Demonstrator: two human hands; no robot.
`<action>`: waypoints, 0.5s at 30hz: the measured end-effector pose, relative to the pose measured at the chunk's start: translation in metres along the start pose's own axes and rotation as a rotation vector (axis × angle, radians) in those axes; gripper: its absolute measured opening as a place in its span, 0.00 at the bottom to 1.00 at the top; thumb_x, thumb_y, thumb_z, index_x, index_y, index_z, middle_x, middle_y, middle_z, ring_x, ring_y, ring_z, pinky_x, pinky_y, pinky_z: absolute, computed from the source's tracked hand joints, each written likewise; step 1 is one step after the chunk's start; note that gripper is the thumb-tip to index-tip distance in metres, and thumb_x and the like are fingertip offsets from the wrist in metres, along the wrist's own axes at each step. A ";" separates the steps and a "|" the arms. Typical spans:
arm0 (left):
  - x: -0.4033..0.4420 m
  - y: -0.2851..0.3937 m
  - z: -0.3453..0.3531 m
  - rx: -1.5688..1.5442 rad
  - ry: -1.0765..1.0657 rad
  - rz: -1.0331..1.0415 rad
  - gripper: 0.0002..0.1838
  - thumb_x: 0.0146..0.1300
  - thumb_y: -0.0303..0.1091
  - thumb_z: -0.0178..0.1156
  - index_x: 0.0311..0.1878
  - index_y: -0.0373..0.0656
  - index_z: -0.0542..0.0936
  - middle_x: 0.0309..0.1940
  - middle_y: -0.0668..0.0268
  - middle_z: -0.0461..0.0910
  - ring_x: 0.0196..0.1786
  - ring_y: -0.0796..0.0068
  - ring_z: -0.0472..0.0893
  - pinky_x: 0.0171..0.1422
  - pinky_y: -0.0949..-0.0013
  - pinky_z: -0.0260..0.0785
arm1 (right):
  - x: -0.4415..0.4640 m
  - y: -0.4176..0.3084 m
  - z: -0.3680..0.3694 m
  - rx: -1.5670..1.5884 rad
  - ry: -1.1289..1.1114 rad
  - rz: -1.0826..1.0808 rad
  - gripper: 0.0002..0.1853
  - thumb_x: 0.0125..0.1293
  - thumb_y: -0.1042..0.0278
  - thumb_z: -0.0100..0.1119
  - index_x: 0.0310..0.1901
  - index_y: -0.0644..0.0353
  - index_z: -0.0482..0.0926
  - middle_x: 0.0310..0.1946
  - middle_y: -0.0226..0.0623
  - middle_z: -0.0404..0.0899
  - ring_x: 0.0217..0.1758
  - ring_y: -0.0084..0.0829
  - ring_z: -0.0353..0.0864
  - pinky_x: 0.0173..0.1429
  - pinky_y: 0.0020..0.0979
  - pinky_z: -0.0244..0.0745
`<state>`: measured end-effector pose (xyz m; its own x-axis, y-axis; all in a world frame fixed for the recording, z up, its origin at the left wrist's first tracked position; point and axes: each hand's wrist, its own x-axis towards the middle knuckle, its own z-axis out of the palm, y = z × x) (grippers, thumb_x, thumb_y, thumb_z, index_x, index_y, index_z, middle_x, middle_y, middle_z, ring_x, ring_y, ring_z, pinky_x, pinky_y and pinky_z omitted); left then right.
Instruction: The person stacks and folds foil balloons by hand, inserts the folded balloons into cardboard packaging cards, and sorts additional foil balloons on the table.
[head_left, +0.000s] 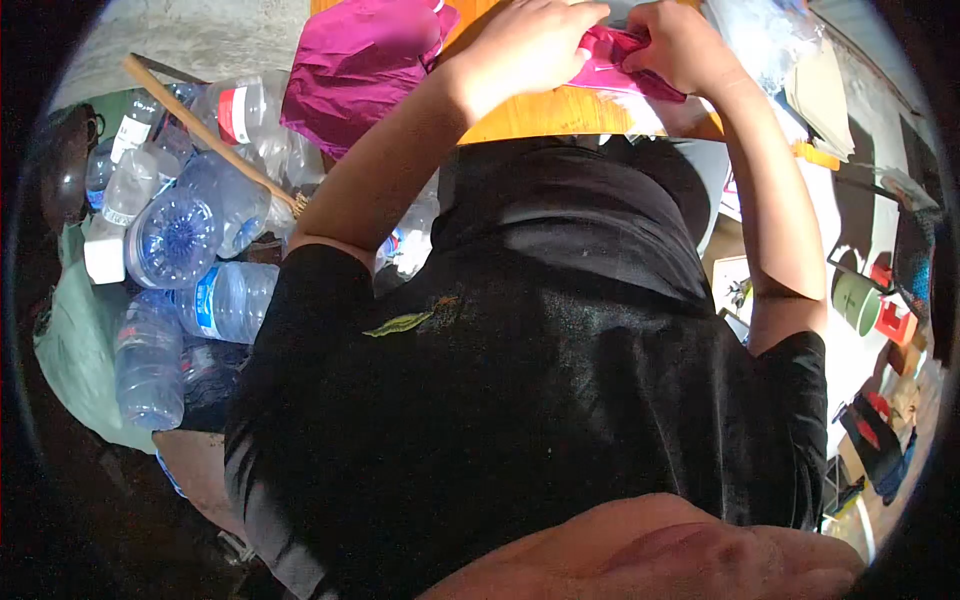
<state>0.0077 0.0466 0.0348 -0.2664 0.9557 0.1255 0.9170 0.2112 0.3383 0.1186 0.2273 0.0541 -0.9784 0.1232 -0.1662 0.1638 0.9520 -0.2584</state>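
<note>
At the top of the head view, my left hand [535, 45] and my right hand [685, 48] meet over a bright pink piece of cloth [608, 72]. Thumb and fingers of my right hand are closed on the cloth's right part. My left hand pinches its left edge, with some fingertips cut off by the frame. The cloth lies over an orange-brown wooden tabletop [540, 115]. Left of my left forearm, a larger crumpled magenta cloth [345, 75] hangs over the table's corner.
Several empty plastic bottles [175, 240] are heaped at left, with a wooden stick [205, 125] across them. Clear plastic bags [760, 40] lie at the upper right. A green cup-like container [857, 303] stands at the right among other clutter.
</note>
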 end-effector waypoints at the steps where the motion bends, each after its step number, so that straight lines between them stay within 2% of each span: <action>1: 0.004 0.001 -0.006 -0.051 -0.003 0.046 0.22 0.68 0.31 0.60 0.63 0.29 0.79 0.68 0.41 0.75 0.72 0.44 0.73 0.76 0.51 0.65 | -0.002 -0.002 -0.002 0.054 0.031 -0.008 0.16 0.52 0.59 0.76 0.39 0.60 0.88 0.34 0.52 0.86 0.39 0.52 0.87 0.44 0.46 0.80; 2: 0.007 0.002 -0.012 -0.103 -0.007 0.092 0.19 0.67 0.32 0.63 0.57 0.30 0.83 0.61 0.42 0.81 0.64 0.44 0.80 0.69 0.52 0.72 | -0.004 -0.004 -0.006 0.109 0.061 -0.016 0.15 0.52 0.61 0.76 0.37 0.62 0.87 0.33 0.53 0.86 0.37 0.52 0.87 0.43 0.46 0.80; 3: 0.010 0.005 -0.019 -0.104 -0.007 0.092 0.19 0.67 0.32 0.63 0.57 0.30 0.83 0.61 0.42 0.81 0.64 0.44 0.80 0.69 0.52 0.72 | -0.005 -0.006 -0.014 0.108 0.060 -0.015 0.15 0.52 0.61 0.76 0.37 0.62 0.87 0.33 0.53 0.86 0.37 0.52 0.87 0.43 0.46 0.80; 5: 0.014 0.018 -0.042 -0.364 -0.213 -0.175 0.14 0.64 0.32 0.66 0.46 0.31 0.87 0.42 0.47 0.88 0.45 0.45 0.87 0.52 0.53 0.78 | -0.006 -0.012 -0.035 0.164 -0.068 0.130 0.14 0.51 0.64 0.77 0.35 0.65 0.86 0.32 0.53 0.85 0.36 0.51 0.87 0.42 0.45 0.80; 6: 0.012 0.007 -0.030 -0.421 -0.040 -0.069 0.10 0.66 0.31 0.67 0.41 0.31 0.87 0.29 0.53 0.87 0.32 0.54 0.87 0.41 0.58 0.77 | -0.009 -0.010 -0.038 0.157 -0.024 0.076 0.16 0.50 0.65 0.79 0.38 0.64 0.86 0.31 0.53 0.86 0.34 0.47 0.88 0.40 0.42 0.80; 7: 0.017 0.008 -0.035 -0.413 -0.032 -0.058 0.10 0.66 0.31 0.67 0.41 0.31 0.87 0.29 0.53 0.87 0.32 0.54 0.87 0.41 0.58 0.77 | -0.012 -0.010 -0.043 0.151 -0.009 0.076 0.16 0.50 0.65 0.79 0.38 0.64 0.86 0.31 0.53 0.86 0.34 0.47 0.88 0.40 0.42 0.80; 9: 0.024 0.010 -0.045 -0.636 -0.187 -0.434 0.07 0.67 0.29 0.68 0.41 0.33 0.87 0.28 0.59 0.86 0.31 0.70 0.85 0.37 0.65 0.75 | -0.026 -0.018 -0.055 0.144 0.363 -0.041 0.19 0.50 0.69 0.80 0.44 0.63 0.85 0.30 0.53 0.86 0.32 0.44 0.87 0.40 0.39 0.80; 10: 0.026 0.001 -0.041 -0.739 -0.170 -0.459 0.06 0.69 0.28 0.69 0.43 0.34 0.87 0.29 0.65 0.85 0.31 0.80 0.82 0.33 0.71 0.72 | -0.032 -0.031 -0.065 0.321 0.458 -0.005 0.19 0.52 0.76 0.79 0.46 0.62 0.84 0.30 0.47 0.87 0.36 0.38 0.88 0.42 0.37 0.80; 11: 0.021 -0.005 -0.031 -0.734 -0.161 -0.453 0.06 0.69 0.28 0.69 0.43 0.34 0.87 0.29 0.65 0.85 0.31 0.80 0.82 0.33 0.71 0.72 | -0.029 -0.031 -0.059 0.316 0.466 -0.011 0.19 0.52 0.76 0.79 0.46 0.62 0.84 0.30 0.47 0.87 0.36 0.38 0.88 0.42 0.37 0.80; 13: 0.013 -0.015 -0.015 -1.409 0.080 -0.501 0.08 0.70 0.28 0.68 0.46 0.33 0.85 0.32 0.66 0.86 0.29 0.80 0.81 0.33 0.72 0.73 | -0.016 -0.026 -0.027 1.423 0.822 0.044 0.15 0.56 0.84 0.71 0.46 0.63 0.83 0.33 0.39 0.87 0.41 0.34 0.87 0.45 0.35 0.80; 14: 0.016 -0.015 -0.021 -1.354 0.029 -0.557 0.09 0.72 0.28 0.67 0.48 0.32 0.84 0.35 0.67 0.86 0.32 0.80 0.81 0.37 0.73 0.74 | -0.004 0.025 -0.018 0.883 0.644 -0.048 0.16 0.73 0.71 0.67 0.59 0.65 0.80 0.53 0.42 0.87 0.58 0.35 0.86 0.68 0.39 0.77; 15: 0.016 -0.018 -0.013 -1.351 0.037 -0.550 0.09 0.72 0.28 0.67 0.48 0.32 0.84 0.35 0.67 0.86 0.32 0.80 0.81 0.37 0.73 0.74 | -0.009 0.028 0.005 1.279 0.485 0.011 0.14 0.73 0.73 0.67 0.57 0.64 0.81 0.48 0.37 0.88 0.50 0.26 0.87 0.64 0.33 0.79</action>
<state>-0.0173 0.0554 0.0427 -0.5106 0.8095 -0.2899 -0.2672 0.1711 0.9483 0.1325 0.2517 0.0432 -0.8788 0.4656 0.1050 -0.0862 0.0617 -0.9944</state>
